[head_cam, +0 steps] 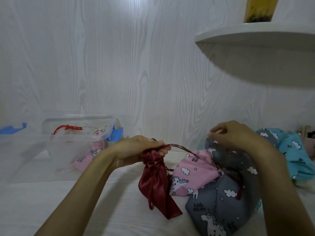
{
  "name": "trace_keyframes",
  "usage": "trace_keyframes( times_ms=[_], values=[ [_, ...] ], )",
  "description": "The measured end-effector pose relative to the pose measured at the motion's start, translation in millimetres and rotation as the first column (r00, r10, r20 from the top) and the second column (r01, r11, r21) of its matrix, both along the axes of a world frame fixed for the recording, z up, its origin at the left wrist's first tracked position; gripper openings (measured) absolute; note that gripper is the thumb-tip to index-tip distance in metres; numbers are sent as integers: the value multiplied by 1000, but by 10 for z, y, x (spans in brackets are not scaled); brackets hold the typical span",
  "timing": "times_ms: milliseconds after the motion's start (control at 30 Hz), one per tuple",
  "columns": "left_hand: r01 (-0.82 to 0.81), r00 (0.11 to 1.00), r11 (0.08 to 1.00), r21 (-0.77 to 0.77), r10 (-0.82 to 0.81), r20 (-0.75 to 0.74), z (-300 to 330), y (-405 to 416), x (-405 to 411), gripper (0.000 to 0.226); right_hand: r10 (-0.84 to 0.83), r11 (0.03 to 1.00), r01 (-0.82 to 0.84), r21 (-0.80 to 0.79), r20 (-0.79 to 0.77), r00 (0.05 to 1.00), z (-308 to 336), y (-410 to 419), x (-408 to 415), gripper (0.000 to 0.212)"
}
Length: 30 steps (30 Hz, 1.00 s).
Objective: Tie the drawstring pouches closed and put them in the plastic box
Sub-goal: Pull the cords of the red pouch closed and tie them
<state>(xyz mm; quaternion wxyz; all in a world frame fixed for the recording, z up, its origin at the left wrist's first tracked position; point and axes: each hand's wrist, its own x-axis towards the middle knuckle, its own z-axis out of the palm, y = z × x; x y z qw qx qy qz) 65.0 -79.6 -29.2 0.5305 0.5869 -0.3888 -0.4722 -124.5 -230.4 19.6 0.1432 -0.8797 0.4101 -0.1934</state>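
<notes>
Head view shows my left hand (141, 149) squeezed tight around the neck of a shiny dark red satin pouch (154, 183), hanging above the white table (105, 210); my right hand (233, 133) pinches its red cord (180, 148). See-through plastic box (71, 145) sits far left.

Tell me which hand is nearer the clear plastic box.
Left. The left hand, gripping the maroon pouch, sits just right of the plastic box; the right hand is farther right, over the grey pouch.
</notes>
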Motion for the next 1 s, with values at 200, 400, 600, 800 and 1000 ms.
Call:
trace_keyframes(
  times_ms=[200,400,600,800,1000],
  values=[
    [-48,998,998,-45,49,33,3,-11,-6,24,467,865,-449,225,-29,884,-108,343,372,53],
    [-117,990,986,-121,126,70,5,-3,30,21,362,866,-429,256,270,892,-168,337,432,15],
    [-143,987,978,-151,152,47,13,22,63,22,517,729,-560,393,220,827,-62,409,328,29],
    [-125,988,974,-189,140,65,40,55,37,33,397,674,-521,524,338,853,-291,353,550,19],
    [-151,984,950,-274,170,46,45,32,44,36,329,545,-578,608,479,814,-366,331,611,13]
  ],
)
